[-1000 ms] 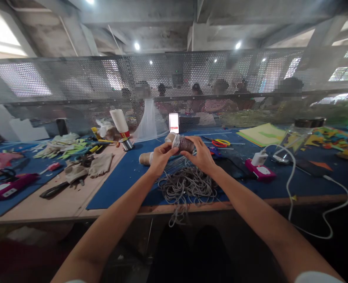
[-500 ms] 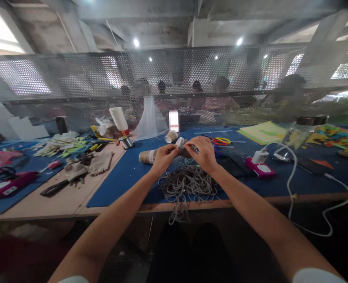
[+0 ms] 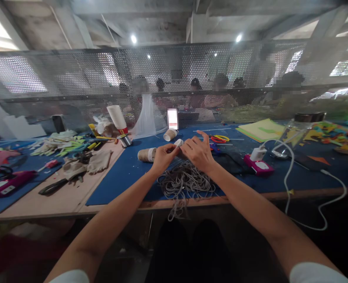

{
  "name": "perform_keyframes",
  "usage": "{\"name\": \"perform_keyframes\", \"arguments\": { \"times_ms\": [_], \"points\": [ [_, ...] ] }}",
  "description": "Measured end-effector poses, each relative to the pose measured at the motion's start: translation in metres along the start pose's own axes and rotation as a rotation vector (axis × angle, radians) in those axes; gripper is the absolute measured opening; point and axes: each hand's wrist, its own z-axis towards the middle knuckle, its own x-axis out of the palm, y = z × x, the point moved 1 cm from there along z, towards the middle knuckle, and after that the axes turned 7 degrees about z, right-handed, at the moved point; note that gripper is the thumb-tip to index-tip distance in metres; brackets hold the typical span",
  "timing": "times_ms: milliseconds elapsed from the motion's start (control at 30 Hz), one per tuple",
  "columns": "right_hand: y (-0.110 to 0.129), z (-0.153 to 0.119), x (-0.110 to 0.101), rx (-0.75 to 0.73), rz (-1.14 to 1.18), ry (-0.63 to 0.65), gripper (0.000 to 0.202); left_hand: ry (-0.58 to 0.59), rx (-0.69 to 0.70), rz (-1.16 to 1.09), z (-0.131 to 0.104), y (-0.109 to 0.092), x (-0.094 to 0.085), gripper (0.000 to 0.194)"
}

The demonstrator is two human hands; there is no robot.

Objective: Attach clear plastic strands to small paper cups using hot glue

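My left hand [image 3: 163, 158] is closed, its thumb and fingers pinching a small white rounded piece [image 3: 179, 143] whose full shape is hidden. Against the other side of that piece rests my right hand [image 3: 198, 152], most fingers curled and the index finger raised. What those curled fingers hold, if anything, cannot be made out. Below both hands lies a loose heap of grey cord [image 3: 187, 181], with some strands hanging over the table edge. A cord-wrapped cup [image 3: 146, 155] with a white band lies on its side left of my left hand. Another brown wrapped cup [image 3: 170, 135] lies behind the hands.
Stacked paper cups [image 3: 116, 118] lean beside a metal can [image 3: 125, 140]. Gloves [image 3: 99, 161] and tools lie left. Scissors with yellow-red handles [image 3: 220, 138], a magenta power block [image 3: 258, 164] with a white cable, a jar [image 3: 297, 131] and coloured paper sheets [image 3: 262, 129] occupy the right. Behind stands a perforated screen [image 3: 185, 70].
My right hand has turned, and its index finger has lifted away from the pinch it was in. My left hand keeps its hold. The view has shifted slightly.
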Motion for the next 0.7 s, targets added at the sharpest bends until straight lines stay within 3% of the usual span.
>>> {"name": "perform_keyframes", "arguments": {
  "times_ms": [233,400,467,567,700],
  "points": [
    [0.005,-0.004,0.002,0.003,0.107,0.026,0.026,-0.017,-0.118,-0.190,0.007,0.009,-0.003,0.029],
    [0.000,-0.004,0.005,0.249,0.329,-0.105,0.018,-0.040,-0.177,-0.379,0.010,0.009,-0.006,0.029],
    [-0.004,-0.005,0.010,0.353,0.407,-0.142,0.028,-0.050,-0.194,-0.437,0.009,0.007,-0.006,0.028],
    [-0.009,-0.008,0.020,0.477,0.555,-0.060,0.048,-0.051,-0.208,-0.488,0.008,0.005,-0.007,0.025],
    [-0.012,-0.011,0.030,0.561,0.638,0.128,0.058,-0.045,-0.213,-0.510,0.008,0.005,-0.008,0.019]
  ]
}}
